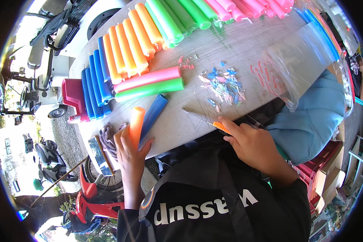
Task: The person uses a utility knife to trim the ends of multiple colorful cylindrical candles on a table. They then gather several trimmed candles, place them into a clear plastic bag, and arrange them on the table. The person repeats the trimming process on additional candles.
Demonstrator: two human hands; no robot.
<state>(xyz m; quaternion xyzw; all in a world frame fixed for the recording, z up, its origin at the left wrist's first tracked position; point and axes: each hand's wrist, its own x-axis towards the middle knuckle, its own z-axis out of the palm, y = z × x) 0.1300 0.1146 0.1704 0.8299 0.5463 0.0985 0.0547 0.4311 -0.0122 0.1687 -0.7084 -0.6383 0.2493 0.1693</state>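
My left hand (130,150) is closed around the lower part of an orange candle (137,121), which stands tilted over the near left of the table. Just right of it, a blue candle (155,112) lies slanting on the tabletop, its lower end partly hidden. My right hand (250,143) grips a knife by its orange handle (221,127). The thin blade points left, low over the table's near edge. A pink candle (149,80) and a green candle (151,89) lie side by side beyond the left hand. Wax shavings (224,85) in mixed colours are heaped beyond the knife.
Rows of blue (93,84), orange (127,44), green (181,16) and pink candles (250,7) line the table's far side. A clear plastic bag (284,68) lies at the right. A dark cloth (107,139) and a phone-like slab (101,155) sit left of my left hand.
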